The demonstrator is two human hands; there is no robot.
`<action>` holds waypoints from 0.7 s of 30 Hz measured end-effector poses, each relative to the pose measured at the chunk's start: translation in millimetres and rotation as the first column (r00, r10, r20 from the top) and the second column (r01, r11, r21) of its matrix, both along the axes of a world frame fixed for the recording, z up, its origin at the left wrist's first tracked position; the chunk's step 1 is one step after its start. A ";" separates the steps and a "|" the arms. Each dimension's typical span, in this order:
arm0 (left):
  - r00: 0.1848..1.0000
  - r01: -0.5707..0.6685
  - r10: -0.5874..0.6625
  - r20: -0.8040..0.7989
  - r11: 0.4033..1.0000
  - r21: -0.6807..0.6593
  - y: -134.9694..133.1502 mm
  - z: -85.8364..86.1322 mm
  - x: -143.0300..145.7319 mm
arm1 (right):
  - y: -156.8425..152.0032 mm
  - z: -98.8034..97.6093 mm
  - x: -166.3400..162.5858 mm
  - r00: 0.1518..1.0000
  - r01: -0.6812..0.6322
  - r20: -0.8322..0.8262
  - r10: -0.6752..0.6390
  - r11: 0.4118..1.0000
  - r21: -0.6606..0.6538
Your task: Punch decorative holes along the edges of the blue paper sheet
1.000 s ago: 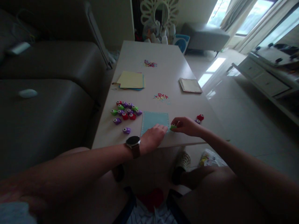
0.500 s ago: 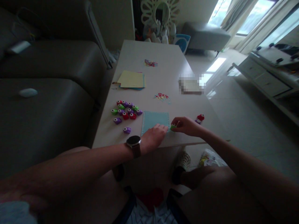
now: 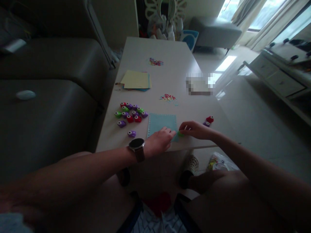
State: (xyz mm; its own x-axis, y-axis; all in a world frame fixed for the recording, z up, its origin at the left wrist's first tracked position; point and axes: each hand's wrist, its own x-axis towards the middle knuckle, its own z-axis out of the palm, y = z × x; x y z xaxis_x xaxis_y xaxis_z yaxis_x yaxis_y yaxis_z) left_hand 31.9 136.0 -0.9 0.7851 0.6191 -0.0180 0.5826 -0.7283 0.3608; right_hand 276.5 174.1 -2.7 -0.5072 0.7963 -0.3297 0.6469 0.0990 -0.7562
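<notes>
A light blue paper square [image 3: 161, 124] lies near the front edge of the white table [image 3: 157, 81]. My left hand [image 3: 159, 140], with a watch on the wrist, presses its fingers on the sheet's near right corner. My right hand [image 3: 195, 130] is closed on a small green paper punch [image 3: 180, 133] at the sheet's right edge. A red punch [image 3: 210, 119] and a purple one sit just beyond my right hand.
A cluster of several small coloured punches [image 3: 130, 115] lies left of the blue sheet. A stack of coloured paper [image 3: 136, 80] and two piles of confetti [image 3: 167, 97] lie farther back. A dark sofa [image 3: 48, 97] runs along the left; tiled floor is on the right.
The view shifted slightly. My hands stay at the blue sheet's right edge, the green punch moving a little toward its near corner.
</notes>
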 end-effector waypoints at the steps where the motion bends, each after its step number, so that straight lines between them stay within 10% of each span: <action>1: 1.000 -0.001 0.001 -0.001 1.000 -0.003 0.2 0.0 -0.1 | 0.0 0.8 0.4 1.000 -0.001 0.004 0.001 1.000 -0.016; 21: 0.999 -0.008 0.012 0.045 0.996 -0.087 0.5 4.4 -1.2 | 2.6 -9.0 -11.5 0.999 0.004 -0.048 -0.005 1.000 -0.018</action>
State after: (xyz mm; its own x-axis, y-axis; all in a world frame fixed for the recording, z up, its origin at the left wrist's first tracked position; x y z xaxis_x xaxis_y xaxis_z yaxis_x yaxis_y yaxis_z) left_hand 30.8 136.6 3.5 0.7799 0.6248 -0.0363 0.5715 -0.6873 0.4483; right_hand 265.0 176.7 -11.7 -0.5190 0.7930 -0.3191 0.6100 0.0821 -0.7881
